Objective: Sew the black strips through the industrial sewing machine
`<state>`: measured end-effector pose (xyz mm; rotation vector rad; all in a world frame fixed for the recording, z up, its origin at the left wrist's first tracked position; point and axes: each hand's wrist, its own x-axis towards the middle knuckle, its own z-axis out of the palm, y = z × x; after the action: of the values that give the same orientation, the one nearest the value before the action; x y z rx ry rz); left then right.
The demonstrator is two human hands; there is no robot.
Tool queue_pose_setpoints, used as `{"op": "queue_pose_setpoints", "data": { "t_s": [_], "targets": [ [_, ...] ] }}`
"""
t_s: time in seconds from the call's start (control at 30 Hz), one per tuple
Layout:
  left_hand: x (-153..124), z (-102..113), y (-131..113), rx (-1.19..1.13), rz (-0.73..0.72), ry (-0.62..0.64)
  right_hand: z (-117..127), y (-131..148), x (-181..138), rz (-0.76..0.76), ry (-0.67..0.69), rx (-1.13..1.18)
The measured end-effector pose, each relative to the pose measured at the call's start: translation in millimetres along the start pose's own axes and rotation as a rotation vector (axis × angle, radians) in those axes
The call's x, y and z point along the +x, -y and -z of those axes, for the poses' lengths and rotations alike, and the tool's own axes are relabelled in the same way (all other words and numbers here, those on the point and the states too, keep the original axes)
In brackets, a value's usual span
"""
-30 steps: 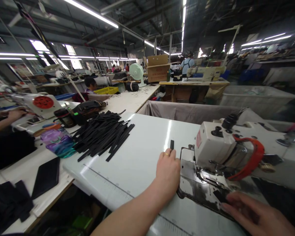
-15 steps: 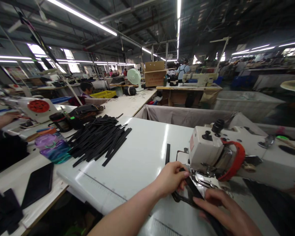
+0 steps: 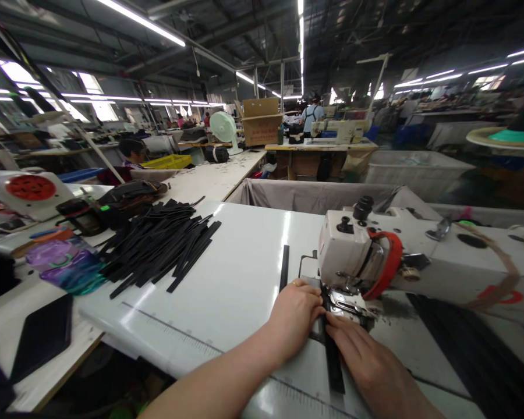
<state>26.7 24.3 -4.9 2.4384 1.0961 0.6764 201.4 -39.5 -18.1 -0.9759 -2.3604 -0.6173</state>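
A black fabric strip [image 3: 334, 364] runs lengthwise from the sewing machine's metal plate [image 3: 344, 299] toward me. My left hand [image 3: 294, 317] is closed on the strip's left side near the needle area, knuckles up, fingertips curled at the strip. From the right, my right hand [image 3: 367, 358] presses its fingers together against the strip's edge, just below the left fingertips; its thumb is hidden. The white sewing machine [image 3: 349, 247] with a red curved guard [image 3: 388, 265] stands just beyond both hands. Another black strip [image 3: 284, 267] lies on the table left of the machine.
A heap of black strips [image 3: 161, 247] covers the table's left part. Beside it are a purple-teal pouch [image 3: 65, 265] and a dark flat tablet-like object [image 3: 43, 334]. More black strips [image 3: 475, 349] lie at right. A cloth-lined bin [image 3: 288, 195] stands behind the table; a person [image 3: 312, 116] is farther back.
The strip has gone from tilted in my hands to lying along the machine plate. Both hands have moved closer together and flattened down at the strip. The view has shifted right.
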Motion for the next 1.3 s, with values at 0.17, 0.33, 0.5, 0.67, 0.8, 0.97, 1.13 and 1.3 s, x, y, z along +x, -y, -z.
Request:
{"op": "queue_pose_setpoints", "data": {
  "t_s": [0.17, 0.33, 0.5, 0.67, 0.8, 0.97, 1.13, 1.3],
  "targets": [
    [0.9, -3.7, 3.9, 0.006, -0.024, 0.006, 1.1, -3.9, -6.4, 0.024, 0.021, 0.046],
    [0.3, -9.1, 5.1, 0.022, -0.031, -0.003, -1.8, -2.0, -8.9, 0.018, 0.026, 0.030],
    [0.3, -15.3, 6.7, 0.028, -0.033, 0.015, -4.1, -1.3, -11.3, 0.016, 0.022, 0.064],
    [2.9, -24.3, 6.8, 0.054, -0.003, 0.020, 2.9, -1.6, -1.0, -0.042, 0.031, 0.086],
    [1.8, -24.9, 3.4, 0.068, -0.009, 0.021, 8.6, -1.7, 3.9, -0.064, 0.039, 0.137],
    [1.8, -15.2, -3.2, 0.079, -0.013, -0.014, 9.8, -5.4, 2.6, -0.126, 0.068, 0.224],
    [2.2, -5.5, -8.6, 0.090, -0.013, -0.016, 15.9, -9.5, 0.3, -0.175, 0.181, 0.431],
    [1.3, -4.0, -8.6, 0.083, 0.025, 0.001, 20.3, -11.6, -1.1, -0.203, 0.166, 0.545]
  ]
}}
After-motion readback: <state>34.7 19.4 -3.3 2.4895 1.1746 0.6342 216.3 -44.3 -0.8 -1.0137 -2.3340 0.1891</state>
